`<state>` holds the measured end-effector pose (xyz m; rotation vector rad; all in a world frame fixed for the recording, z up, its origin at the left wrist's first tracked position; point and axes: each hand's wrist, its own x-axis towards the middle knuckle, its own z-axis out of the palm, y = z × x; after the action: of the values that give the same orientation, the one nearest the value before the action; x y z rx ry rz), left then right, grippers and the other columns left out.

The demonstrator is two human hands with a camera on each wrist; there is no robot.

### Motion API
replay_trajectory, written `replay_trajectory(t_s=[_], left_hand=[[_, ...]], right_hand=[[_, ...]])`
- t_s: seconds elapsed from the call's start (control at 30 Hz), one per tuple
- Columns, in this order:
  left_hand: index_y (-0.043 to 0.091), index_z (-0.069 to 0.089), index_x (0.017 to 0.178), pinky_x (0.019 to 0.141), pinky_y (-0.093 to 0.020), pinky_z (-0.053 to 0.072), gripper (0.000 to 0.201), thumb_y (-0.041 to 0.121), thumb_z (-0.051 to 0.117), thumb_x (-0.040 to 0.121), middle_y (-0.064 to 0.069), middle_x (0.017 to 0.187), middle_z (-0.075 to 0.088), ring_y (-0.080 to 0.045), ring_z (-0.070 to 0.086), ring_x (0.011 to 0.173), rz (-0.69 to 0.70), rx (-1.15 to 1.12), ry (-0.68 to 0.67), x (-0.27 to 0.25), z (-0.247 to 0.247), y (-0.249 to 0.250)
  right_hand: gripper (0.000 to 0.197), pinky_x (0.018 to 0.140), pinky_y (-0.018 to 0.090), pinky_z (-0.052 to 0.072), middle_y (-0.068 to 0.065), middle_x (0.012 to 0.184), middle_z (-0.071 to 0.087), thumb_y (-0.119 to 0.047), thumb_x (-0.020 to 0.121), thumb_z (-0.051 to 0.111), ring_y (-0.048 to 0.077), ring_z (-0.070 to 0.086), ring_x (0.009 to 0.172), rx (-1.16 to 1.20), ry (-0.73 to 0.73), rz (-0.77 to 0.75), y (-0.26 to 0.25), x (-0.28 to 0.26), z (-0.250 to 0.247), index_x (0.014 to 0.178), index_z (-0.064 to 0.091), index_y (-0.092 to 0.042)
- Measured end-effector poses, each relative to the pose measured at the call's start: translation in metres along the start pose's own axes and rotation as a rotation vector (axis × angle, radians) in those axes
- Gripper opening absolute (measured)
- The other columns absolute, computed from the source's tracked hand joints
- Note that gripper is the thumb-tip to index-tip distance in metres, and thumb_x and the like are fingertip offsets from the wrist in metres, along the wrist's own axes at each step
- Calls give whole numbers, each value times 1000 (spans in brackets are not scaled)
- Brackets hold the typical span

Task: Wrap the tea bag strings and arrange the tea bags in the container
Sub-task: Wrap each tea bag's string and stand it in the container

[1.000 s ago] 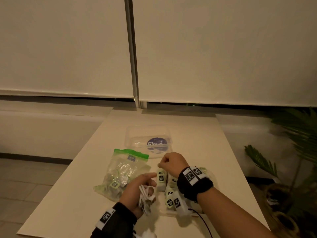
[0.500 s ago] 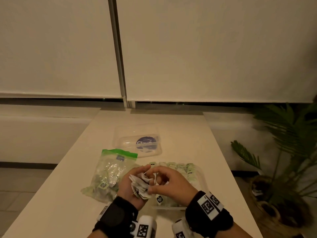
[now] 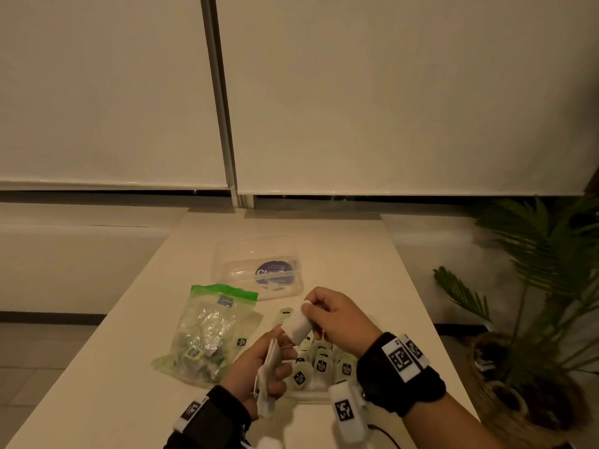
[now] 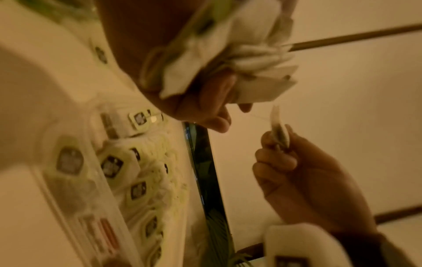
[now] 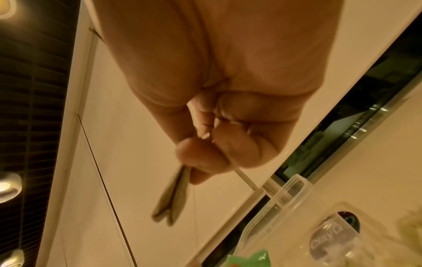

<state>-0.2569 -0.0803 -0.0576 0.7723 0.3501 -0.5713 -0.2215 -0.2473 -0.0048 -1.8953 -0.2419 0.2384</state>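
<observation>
A pale table (image 3: pixel 350 241) carries everything. On it lie a clear lid (image 3: pixel 257 270) at the back, a green-topped zip bag (image 3: pixel 210 332) of tea bags, and the open container (image 3: pixel 319 395) just beside the bag.

Matt, smooth pale surface (image 3: pixel 129 367) is being seen under the things. Clear glossy plastic is showing on the lidded box (image 3: pixel 259 270) with its dark round label, and on the container (image 3: pixel 311 395) of tea bags. Crinkled, shiny clear film with a green strip is making up the zip bag (image 3: pixel 207 335). Thin, matt, fibrous paper is showing on the tea bag (image 3: pixel 299 325). Black cloth wristbands (image 3: pixel 402 384) are being worn.
</observation>
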Motion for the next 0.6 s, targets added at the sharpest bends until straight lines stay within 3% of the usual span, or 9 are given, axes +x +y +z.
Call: replay_trajectory(t_s=[0.13, 0.23, 0.3, 0.43, 0.6], left_hand=[[3, 70, 86, 33, -14, 25, 27, 24, 69, 70, -10, 75, 62, -9, 37, 41, 192, 183, 99, -3, -4, 3], [2, 66, 90, 32, -15, 23, 33, 34, 59, 84, -12, 78, 61, -9, 33, 38, 212, 100, 19, -4, 2, 6], [4, 69, 81, 33, -15, 24, 36, 37, 57, 88, -14, 74, 56, -9, 31, 37, 243, 153, -18, -5, 7, 8], [6, 69, 65, 35, -18, 31, 21, 21, 72, 79, -14, 70, 49, -12, 38, 38, 419, 322, -12, -11, 15, 7], [0, 70, 70, 34, -18, 33, 17, 16, 67, 76, -16, 63, 55, -11, 41, 36, 491, 322, 8, -13, 17, 4]], right_hand=[[10, 44, 24, 39, -2, 63, 57, -10, 95, 57, 12, 51, 45, 61, -67, -36, -12, 0, -11, 85, 57, -10], [4, 47, 25, 41, 0, 73, 59, -8, 93, 60, 12, 51, 48, 69, -71, -77, -20, 2, -15, 89, 62, -8], [6, 49, 23, 41, 2, 78, 60, -3, 89, 64, 11, 51, 51, 85, -69, -86, -23, 4, -17, 94, 65, -7], [28, 53, 21, 42, 5, 81, 63, 7, 80, 69, 10, 53, 58, 218, -64, -52, -19, 6, -14, 103, 66, -7], [14, 54, 22, 38, 6, 71, 62, 7, 84, 64, 12, 49, 58, 387, 21, -24, -7, 2, -5, 91, 67, -5]])
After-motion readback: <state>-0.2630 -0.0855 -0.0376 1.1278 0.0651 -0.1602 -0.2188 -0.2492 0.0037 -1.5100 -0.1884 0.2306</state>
